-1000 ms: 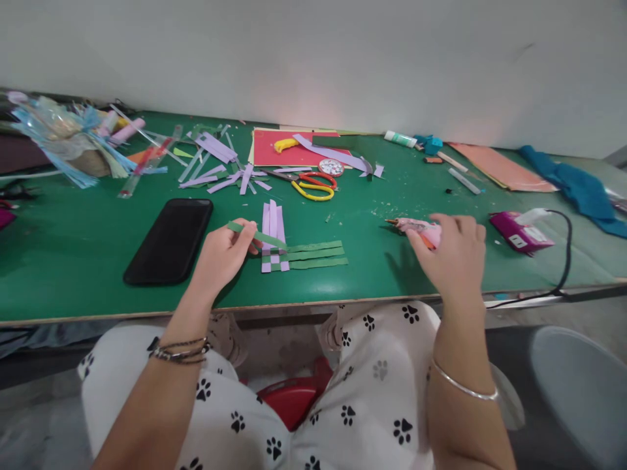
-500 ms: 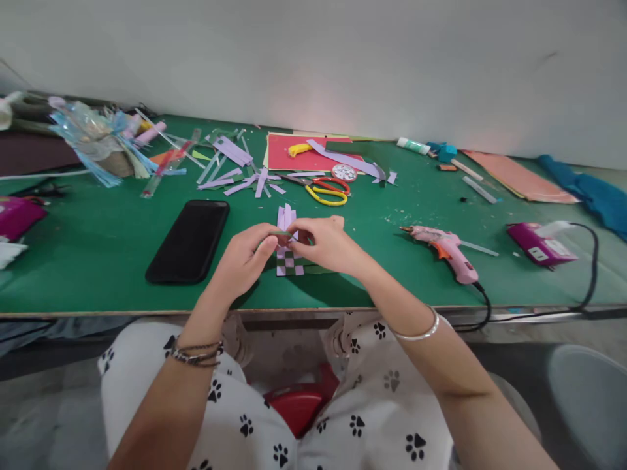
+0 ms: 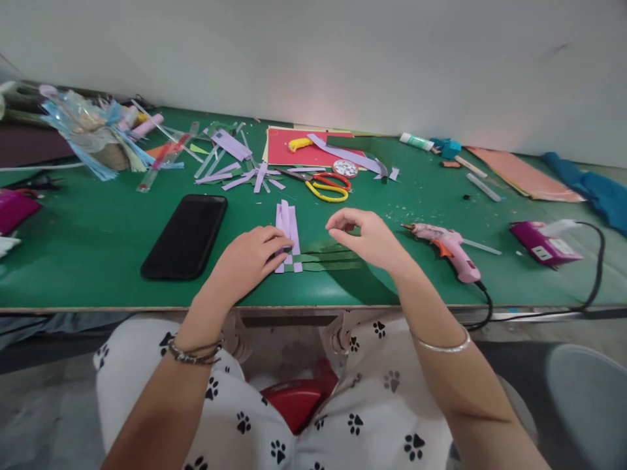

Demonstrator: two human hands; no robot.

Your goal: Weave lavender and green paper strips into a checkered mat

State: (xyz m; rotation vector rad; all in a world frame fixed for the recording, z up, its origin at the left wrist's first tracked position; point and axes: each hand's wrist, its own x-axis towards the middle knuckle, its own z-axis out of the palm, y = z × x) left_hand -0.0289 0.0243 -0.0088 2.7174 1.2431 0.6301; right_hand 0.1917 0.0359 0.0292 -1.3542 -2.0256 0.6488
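Observation:
My left hand (image 3: pixel 255 258) lies over a small weave of paper strips, its fingers stretched out and pressing on it. Lavender paper strips (image 3: pixel 292 225) run away from me, crossed near my side by dark green paper strips (image 3: pixel 333 259) that stick out to the right. Part of the checkered weave is hidden under my fingers. To the right, above the green strips, my right hand (image 3: pixel 369 238) hovers with loosely curved fingers. A small gap shows between thumb and forefinger, and I see nothing held there.
Left of the weave lies a black phone (image 3: pixel 186 236). Beyond it are scissors (image 3: pixel 328 186), lavender scraps (image 3: pixel 232 145) and red paper (image 3: pixel 281 147). A pink glue gun (image 3: pixel 448 248) with its cord lies right, near a purple power block (image 3: pixel 543 245). The green table's edge (image 3: pixel 313 308) is close.
My hands have parted. My right hand has let go of the green strip and moved right; my left hand has come down flat on the weave. Green strips now lie out to the right.

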